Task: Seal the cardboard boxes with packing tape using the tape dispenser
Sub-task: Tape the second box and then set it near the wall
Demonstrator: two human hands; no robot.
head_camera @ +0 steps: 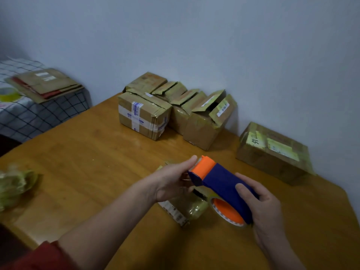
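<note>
A tape dispenser (220, 182) is held low over the table (87, 162) toward its 5 o'clock side, above a small parcel (183, 209). The right hand (266, 209) has its grip closed round the blue body. The left hand (171, 184) pinches at the orange head, where any loose tape end is too clear to make out. With fingers so near the cutter, a slip could nick them or fold the tape onto itself. An open box (210, 119) stands at 12 o'clock and a taped box (272, 152) at 2 o'clock.

Handwritten "51" on right-hand box (272, 158)
</note>
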